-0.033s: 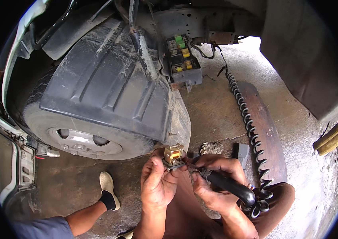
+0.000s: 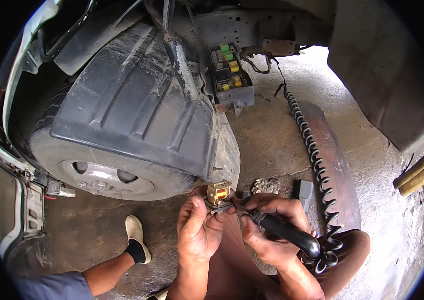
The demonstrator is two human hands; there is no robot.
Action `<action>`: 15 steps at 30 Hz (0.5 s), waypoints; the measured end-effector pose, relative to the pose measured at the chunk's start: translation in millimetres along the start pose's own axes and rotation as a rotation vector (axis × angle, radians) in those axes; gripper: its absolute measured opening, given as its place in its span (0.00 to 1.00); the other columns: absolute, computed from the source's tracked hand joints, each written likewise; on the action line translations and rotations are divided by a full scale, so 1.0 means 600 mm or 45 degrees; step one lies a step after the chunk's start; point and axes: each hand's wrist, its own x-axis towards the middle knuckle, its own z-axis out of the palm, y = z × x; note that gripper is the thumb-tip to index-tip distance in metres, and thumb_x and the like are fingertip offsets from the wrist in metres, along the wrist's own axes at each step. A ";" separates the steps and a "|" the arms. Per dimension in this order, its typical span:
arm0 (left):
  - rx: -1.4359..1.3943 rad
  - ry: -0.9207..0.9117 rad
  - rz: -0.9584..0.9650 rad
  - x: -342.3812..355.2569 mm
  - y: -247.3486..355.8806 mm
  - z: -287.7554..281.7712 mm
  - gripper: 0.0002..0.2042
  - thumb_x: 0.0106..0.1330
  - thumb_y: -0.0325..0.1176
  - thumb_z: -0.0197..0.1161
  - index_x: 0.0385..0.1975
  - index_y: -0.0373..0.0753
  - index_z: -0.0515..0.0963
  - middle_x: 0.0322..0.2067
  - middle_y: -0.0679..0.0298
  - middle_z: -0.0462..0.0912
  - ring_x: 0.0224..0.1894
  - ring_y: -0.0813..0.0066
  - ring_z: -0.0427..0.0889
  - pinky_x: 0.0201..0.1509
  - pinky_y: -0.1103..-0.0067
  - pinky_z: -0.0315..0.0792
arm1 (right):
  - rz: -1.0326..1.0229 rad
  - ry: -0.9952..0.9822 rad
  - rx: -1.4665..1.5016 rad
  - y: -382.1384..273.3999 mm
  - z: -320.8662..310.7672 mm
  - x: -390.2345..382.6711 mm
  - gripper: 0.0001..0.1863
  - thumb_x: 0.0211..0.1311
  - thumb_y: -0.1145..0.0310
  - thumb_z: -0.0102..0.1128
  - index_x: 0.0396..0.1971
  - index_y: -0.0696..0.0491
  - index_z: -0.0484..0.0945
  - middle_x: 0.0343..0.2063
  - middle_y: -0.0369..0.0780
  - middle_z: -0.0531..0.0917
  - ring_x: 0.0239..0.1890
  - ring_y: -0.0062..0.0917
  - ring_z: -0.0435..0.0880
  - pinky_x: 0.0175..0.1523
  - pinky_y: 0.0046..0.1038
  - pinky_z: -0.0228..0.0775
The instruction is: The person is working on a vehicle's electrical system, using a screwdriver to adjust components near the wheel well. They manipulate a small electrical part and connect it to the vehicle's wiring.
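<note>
My left hand (image 2: 199,225) grips a small opened electrical component (image 2: 219,197) with a copper-orange coil in a pale frame on a dark base. My right hand (image 2: 267,240) is closed on a black-handled tool (image 2: 292,235), whose thin tip is at the right side of the component; whether it touches is unclear. A black coiled cord (image 2: 312,150) runs from near this hand up toward the chassis. Above the hands, a fuse and relay box (image 2: 232,90) with green, yellow and black blocks hangs beside a dark plastic mudguard (image 2: 137,100).
A vehicle wheel (image 2: 102,175) is at the left under the mudguard. Another person's leg (image 2: 112,272) and shoe enter at lower left. A long dark board (image 2: 337,165) lies on the concrete at right, with a grey block (image 2: 303,190) and a yellow padded piece (image 2: 412,175) farther right.
</note>
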 end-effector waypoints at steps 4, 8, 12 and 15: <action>0.000 0.009 -0.027 0.008 0.001 -0.006 0.20 0.82 0.41 0.57 0.58 0.27 0.76 0.51 0.48 0.86 0.49 0.60 0.89 0.56 0.69 0.86 | 0.091 -0.043 -0.108 -0.009 0.004 0.001 0.22 0.53 0.84 0.75 0.44 0.58 0.72 0.39 0.49 0.88 0.44 0.32 0.91 0.50 0.34 0.85; -0.025 0.040 -0.019 0.009 -0.001 -0.010 0.19 0.82 0.40 0.57 0.57 0.28 0.76 0.51 0.49 0.86 0.50 0.60 0.89 0.59 0.67 0.86 | 0.051 -0.034 -0.255 -0.014 0.006 0.008 0.21 0.52 0.83 0.77 0.44 0.59 0.76 0.38 0.49 0.90 0.42 0.30 0.92 0.48 0.31 0.86; -0.049 -0.003 -0.008 0.008 -0.001 -0.012 0.18 0.82 0.39 0.56 0.58 0.28 0.74 0.52 0.50 0.86 0.52 0.61 0.89 0.61 0.66 0.86 | 0.008 -0.043 -0.211 -0.014 0.011 0.013 0.19 0.52 0.82 0.78 0.41 0.60 0.78 0.38 0.49 0.91 0.40 0.31 0.93 0.46 0.30 0.86; -0.023 -0.045 0.015 0.006 -0.002 -0.014 0.18 0.82 0.39 0.56 0.59 0.29 0.73 0.52 0.51 0.85 0.54 0.62 0.87 0.62 0.65 0.84 | -0.071 -0.049 -0.235 -0.013 0.013 0.016 0.17 0.51 0.82 0.78 0.38 0.61 0.78 0.38 0.49 0.91 0.40 0.33 0.93 0.45 0.30 0.87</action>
